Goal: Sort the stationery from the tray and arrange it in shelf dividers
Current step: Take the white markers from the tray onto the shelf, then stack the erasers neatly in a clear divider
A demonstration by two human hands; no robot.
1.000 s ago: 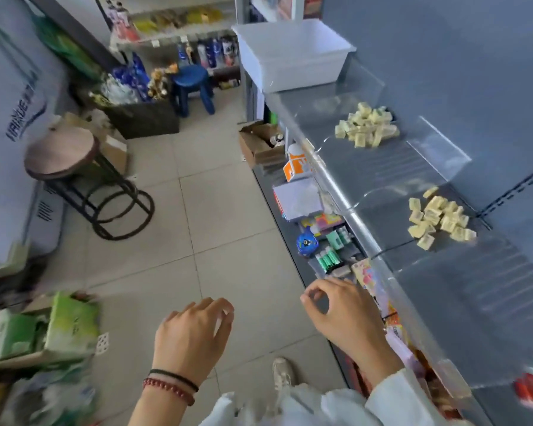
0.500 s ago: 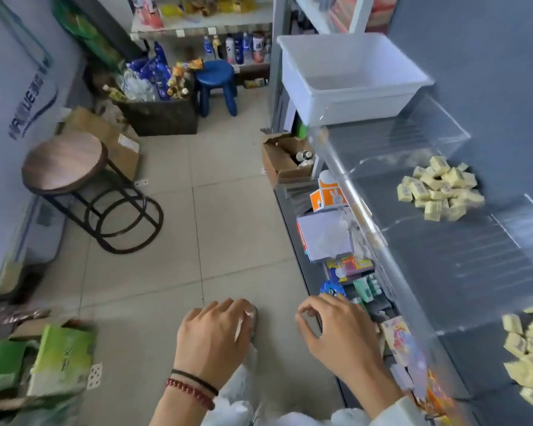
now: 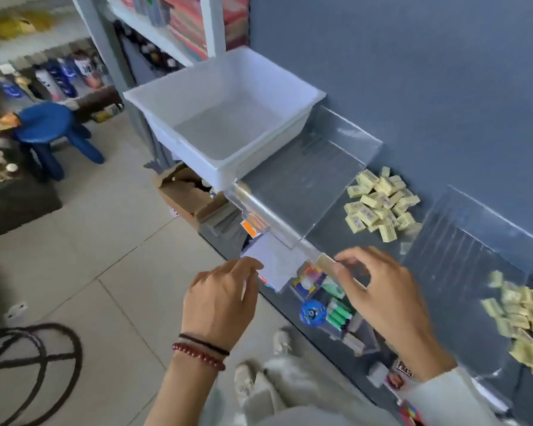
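Observation:
A white plastic tray [image 3: 302, 96] stands at the far end of the grey shelf [image 3: 293, 182] and shows nothing inside. Clear acrylic dividers [image 3: 348, 139] split the shelf into bays. One pile of small yellow erasers [image 3: 380, 202] lies in the middle bay, another pile [image 3: 519, 318] in the nearer bay at right. My left hand [image 3: 220, 298] hovers in front of the shelf edge with loosely curled fingers and holds nothing. My right hand [image 3: 379, 290] is over the shelf's clear front rail [image 3: 277, 224], fingers loosely bent, nothing in it.
A lower shelf holds a white packet [image 3: 273, 262], a blue round item [image 3: 313, 313], green markers [image 3: 339, 315] and other goods. A cardboard box [image 3: 186, 195] sits on the tiled floor, a blue stool [image 3: 48, 127] behind, a black stool frame [image 3: 28, 361] at left.
The view has swung right and closer to the shelf. Both hands have risen toward the shelf edge; the right hand now reaches over the front rail.

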